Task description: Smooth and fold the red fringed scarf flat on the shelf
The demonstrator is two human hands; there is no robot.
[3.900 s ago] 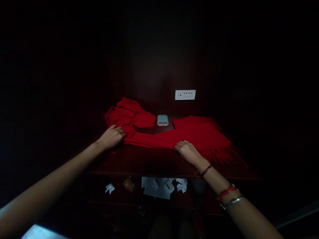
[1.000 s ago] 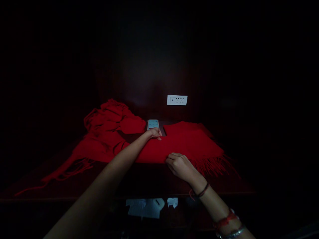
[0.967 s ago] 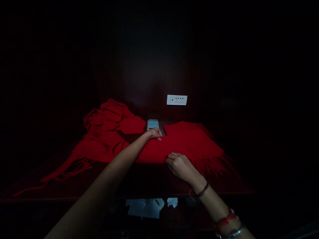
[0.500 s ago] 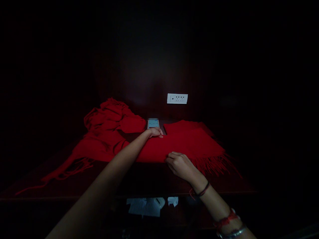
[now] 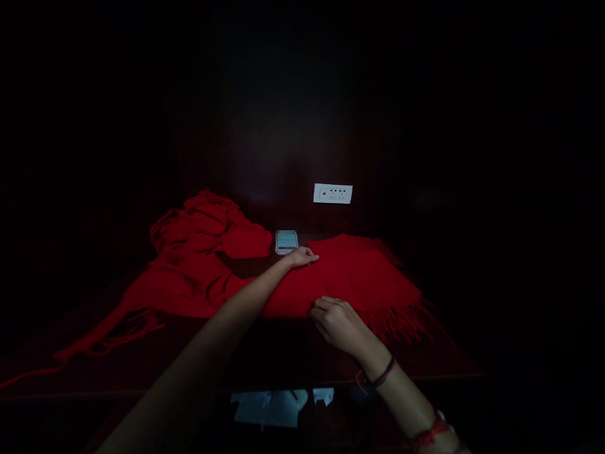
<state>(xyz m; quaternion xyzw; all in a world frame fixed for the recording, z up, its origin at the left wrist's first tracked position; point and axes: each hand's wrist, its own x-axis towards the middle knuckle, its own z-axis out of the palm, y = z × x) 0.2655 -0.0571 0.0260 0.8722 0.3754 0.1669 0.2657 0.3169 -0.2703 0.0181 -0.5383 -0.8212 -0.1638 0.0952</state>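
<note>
- My red cloth (image 5: 363,277) lay on the dark tabletop (image 5: 278,350), running from left of centre to right of centre in the frame, fairly flat on the right, with its fringe (image 5: 399,323) spread toward the lower right.
- My left hand (image 5: 302,256) was at the cloth's far edge, near the centre of the frame; its fingers were bent with the tips drawn together, but I could not tell whether cloth was between them.
- My right hand (image 5: 339,323), just right of centre and lower, was closed at the near edge, its curled fingers gripping the cloth there.
- My left forearm crossed over the cloth from the lower left, hiding some of it.
- A rumpled red heap (image 5: 203,221) sat left of centre; I could not tell if it was the same piece. Loose red strands (image 5: 78,350) trailed to the lower left.
- Just beyond my left hand was a phone (image 5: 286,241) with its screen lit; above it to the right, a white socket panel (image 5: 333,193) was on the wall.
- As I judged it, the step in hand was straightening the cloth between its two edges.
- The next move, I thought, called for a sure hold on both edges and even tension, without catching the phone.
</note>
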